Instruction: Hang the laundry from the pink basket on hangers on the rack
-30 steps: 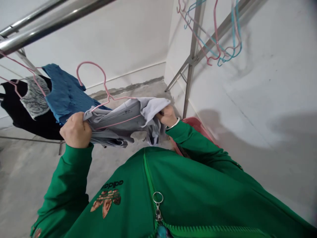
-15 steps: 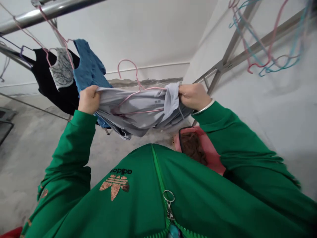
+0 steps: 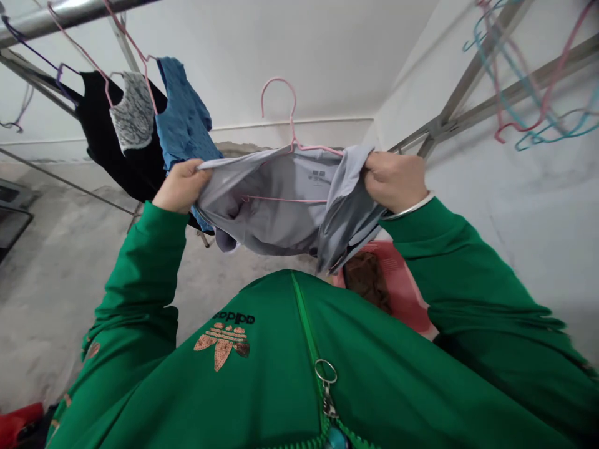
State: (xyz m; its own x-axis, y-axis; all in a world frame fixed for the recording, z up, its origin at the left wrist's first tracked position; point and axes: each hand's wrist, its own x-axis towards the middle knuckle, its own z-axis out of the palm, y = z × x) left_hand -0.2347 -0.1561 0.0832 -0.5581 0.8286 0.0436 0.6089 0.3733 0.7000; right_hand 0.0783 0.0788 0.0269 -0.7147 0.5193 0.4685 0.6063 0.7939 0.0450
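Observation:
A light grey garment (image 3: 281,231) is stretched between my two hands, its neck opening facing up. My left hand (image 3: 183,186) is closed on its left edge. My right hand (image 3: 395,181) grips the bunched cloth at the right. Inside the opening sits a pink wire hanger (image 3: 293,118); its hook stands up above the cloth and its lower bar shows across the inside. A small printed label (image 3: 319,176) is on the inner back of the neck. The hanger's ends are hidden by the fabric.
At the left, a black top (image 3: 100,125), a patterned grey piece and a blue top (image 3: 182,118) hang from a metal rail (image 3: 70,15). Several pink and blue hangers (image 3: 545,118) hang at the upper right. Below stands a pink basket (image 3: 407,293) with brown cloth.
The garment's neck has been pulled wider open, showing more of its inside and the label. Hanger and hands appear further right in the view, and the hook sits higher.

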